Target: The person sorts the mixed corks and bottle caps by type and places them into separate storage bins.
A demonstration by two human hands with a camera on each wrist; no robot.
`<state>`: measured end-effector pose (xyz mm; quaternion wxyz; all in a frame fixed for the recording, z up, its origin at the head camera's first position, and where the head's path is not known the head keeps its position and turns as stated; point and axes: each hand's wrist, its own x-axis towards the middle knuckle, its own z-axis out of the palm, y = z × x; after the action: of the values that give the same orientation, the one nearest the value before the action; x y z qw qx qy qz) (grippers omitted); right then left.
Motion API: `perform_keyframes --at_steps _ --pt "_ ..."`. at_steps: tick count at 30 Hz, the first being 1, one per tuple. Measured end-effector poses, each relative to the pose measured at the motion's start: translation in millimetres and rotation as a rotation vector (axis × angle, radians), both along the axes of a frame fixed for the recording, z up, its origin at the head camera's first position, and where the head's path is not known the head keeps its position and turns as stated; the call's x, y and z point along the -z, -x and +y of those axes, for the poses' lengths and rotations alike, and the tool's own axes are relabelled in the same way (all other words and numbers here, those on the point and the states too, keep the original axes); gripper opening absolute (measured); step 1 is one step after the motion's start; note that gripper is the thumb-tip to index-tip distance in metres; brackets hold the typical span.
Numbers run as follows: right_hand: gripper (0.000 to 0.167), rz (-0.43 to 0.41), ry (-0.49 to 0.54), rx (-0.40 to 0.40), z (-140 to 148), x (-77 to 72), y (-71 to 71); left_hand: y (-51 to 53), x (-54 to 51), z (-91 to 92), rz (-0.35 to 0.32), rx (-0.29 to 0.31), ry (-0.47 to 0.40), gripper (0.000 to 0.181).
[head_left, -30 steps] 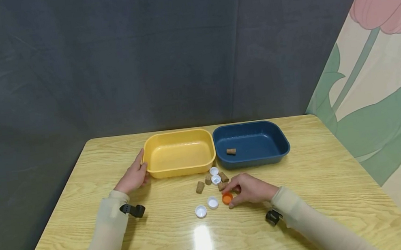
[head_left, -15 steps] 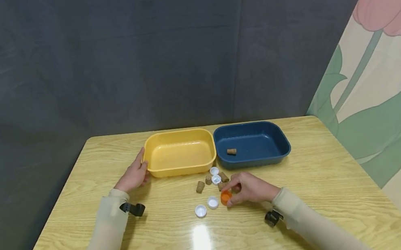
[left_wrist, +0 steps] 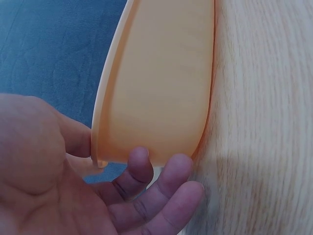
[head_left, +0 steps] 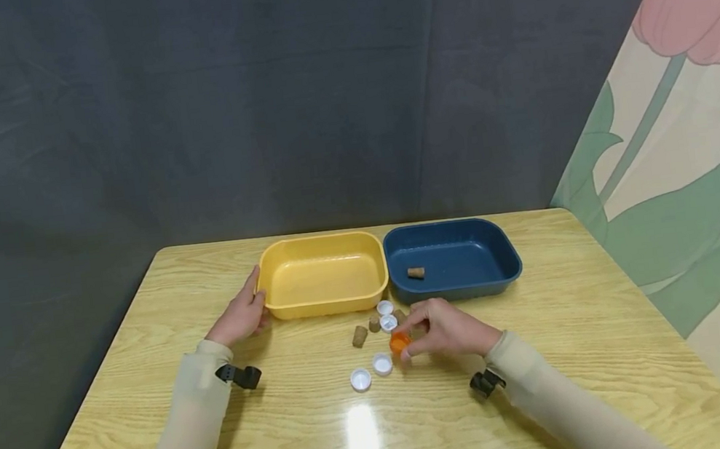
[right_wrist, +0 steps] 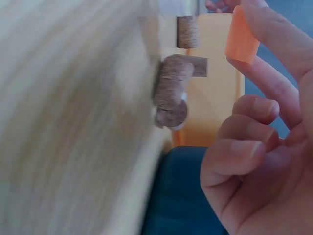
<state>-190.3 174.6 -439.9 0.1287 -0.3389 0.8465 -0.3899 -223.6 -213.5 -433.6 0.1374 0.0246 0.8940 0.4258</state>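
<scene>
My right hand (head_left: 446,329) pinches an orange bottle cap (head_left: 401,343) between thumb and forefinger. In the right wrist view the orange cap (right_wrist: 242,36) is clear of the tabletop, and the other fingers curl toward the palm. At the yellow tray's (head_left: 329,307) left end, my left hand (head_left: 238,318) holds the rim. The left wrist view has its fingertips (left_wrist: 177,169) against the outer end wall of the tray (left_wrist: 161,83). White bottle caps (head_left: 382,364) and corks (head_left: 359,336) lie on the table around the right hand, which partly hides some corks.
A dark blue tray (head_left: 455,291) stands against the yellow tray's right side, with one cork (head_left: 415,273) inside. Two white caps (head_left: 386,315) lie near where the trays meet. Behind the wooden table (head_left: 288,422) hangs a dark curtain (head_left: 294,100).
The right hand has lifted the orange cap off the table and carried it slightly left and toward the trays. The left hand stays at the yellow tray.
</scene>
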Motion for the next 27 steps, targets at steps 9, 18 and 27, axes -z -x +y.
perform_keyframes --at_steps 9,18,27 --pt "0.036 0.061 0.013 0.035 -8.2 -17.1 8.2 0.2 -0.7 0.6 -0.001 0.000 0.001 0.061" --pt "0.039 0.120 0.004 0.090 -22.2 -34.4 24.8 -0.1 0.5 0.5 -0.010 -0.007 -0.007 0.061" --pt "0.039 0.131 0.000 0.157 -42.3 -49.5 49.2 -2.6 -2.0 1.9 0.001 0.005 -0.009 0.060"
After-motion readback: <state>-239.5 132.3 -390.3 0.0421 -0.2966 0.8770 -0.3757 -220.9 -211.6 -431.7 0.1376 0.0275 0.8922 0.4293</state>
